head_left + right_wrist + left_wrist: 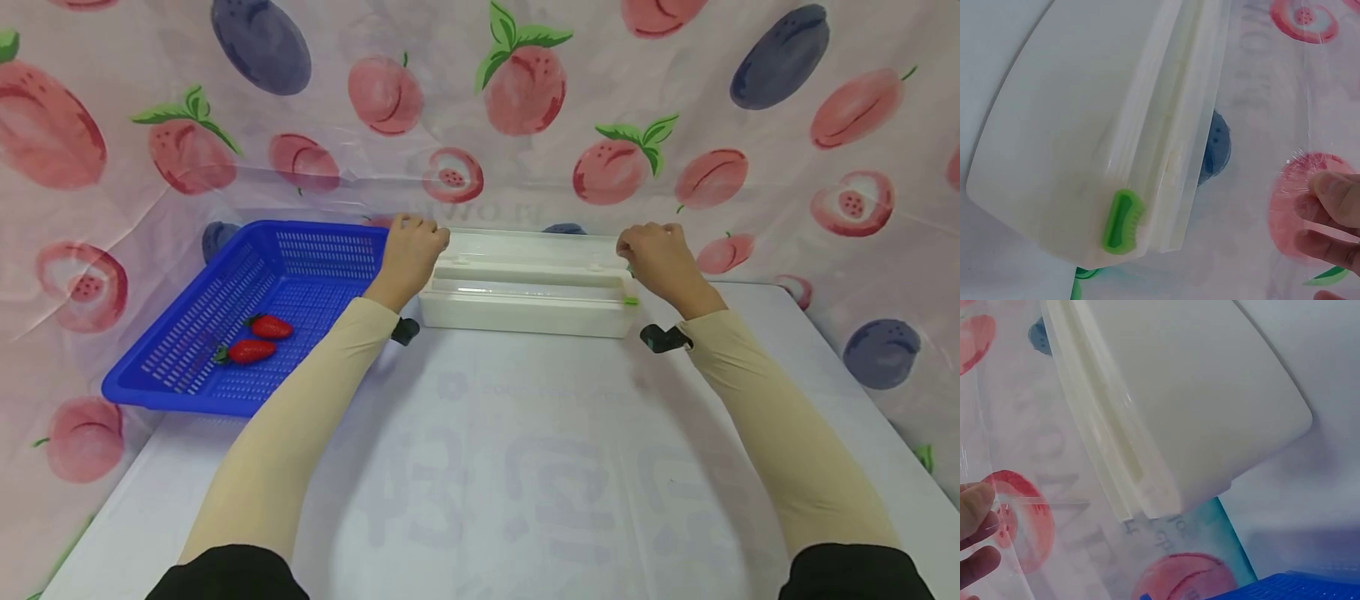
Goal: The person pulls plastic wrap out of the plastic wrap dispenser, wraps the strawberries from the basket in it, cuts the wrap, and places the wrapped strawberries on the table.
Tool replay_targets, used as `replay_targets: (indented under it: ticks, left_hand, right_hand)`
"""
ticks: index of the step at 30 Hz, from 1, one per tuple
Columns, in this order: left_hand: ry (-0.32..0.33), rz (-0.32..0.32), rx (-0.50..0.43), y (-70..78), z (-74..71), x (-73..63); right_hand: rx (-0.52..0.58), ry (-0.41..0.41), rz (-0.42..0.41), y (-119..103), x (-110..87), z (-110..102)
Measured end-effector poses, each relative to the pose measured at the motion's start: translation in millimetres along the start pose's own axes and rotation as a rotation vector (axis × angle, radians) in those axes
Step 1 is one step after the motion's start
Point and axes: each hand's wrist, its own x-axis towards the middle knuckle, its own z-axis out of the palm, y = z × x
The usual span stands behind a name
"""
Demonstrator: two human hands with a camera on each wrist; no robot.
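Note:
A white cling film dispenser stands at the table's far edge, its lid raised at the back. A green slide cutter sits at its right end. Clear cling film stretches up from the dispenser. My left hand, above the dispenser's left end, pinches one side of the film between thumb and finger. Over the right end, my right hand pinches the other side, where the film is wrinkled at the fingertips. The sheet between the hands is nearly invisible in the head view.
A blue plastic basket stands at the left with two red strawberries in it, close beside my left forearm. Behind the table hangs a fruit-patterned sheet. The white table extends in front of the dispenser.

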Motion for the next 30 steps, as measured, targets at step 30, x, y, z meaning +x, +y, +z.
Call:
replay_targets:
  ticks: [30]
  left_hand:
    - [0.096, -0.121, -0.117, -3.6, -30.4, -8.5]
  right_hand:
    - [-0.024, 0.379, -0.063, -12, -8.5, -11]
